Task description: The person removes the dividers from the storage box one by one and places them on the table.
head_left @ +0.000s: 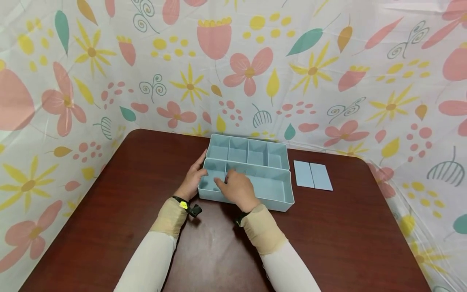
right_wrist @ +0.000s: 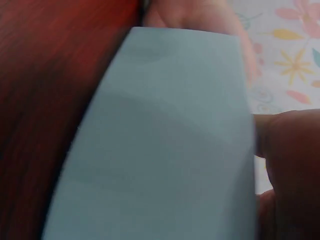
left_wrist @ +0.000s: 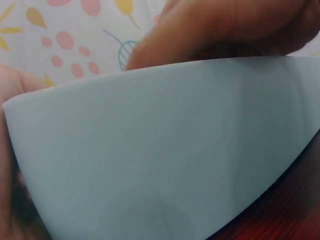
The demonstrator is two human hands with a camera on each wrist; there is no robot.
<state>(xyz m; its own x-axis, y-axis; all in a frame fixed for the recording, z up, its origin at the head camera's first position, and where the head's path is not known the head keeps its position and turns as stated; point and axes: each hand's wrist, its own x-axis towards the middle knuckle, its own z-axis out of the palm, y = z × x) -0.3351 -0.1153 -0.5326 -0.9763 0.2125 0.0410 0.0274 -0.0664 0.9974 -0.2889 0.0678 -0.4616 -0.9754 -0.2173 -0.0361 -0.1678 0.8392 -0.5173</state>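
Observation:
A pale blue organizer box (head_left: 271, 206) stands on the table, with a long front section and a rear section split into several compartments. My left hand (head_left: 191, 180) grips the front section's left end, thumb over the rim and fingers along the outer side. A thin upright divider (head_left: 226, 167) crosses the front section toward its left. Over that section, my right hand (head_left: 238, 188) reaches in and pinches the divider, thumb on its left; the fingertips are partly hidden. In both wrist views the box's front wall (left_wrist: 150, 140) fills most of the picture.
Two flat pale blue panels (head_left: 303, 174) lie side by side on the table right of the box. The dark red-brown table (head_left: 120, 211) has rounded far corners. A flower-patterned cloth (head_left: 255, 81) hangs behind the table and along its sides.

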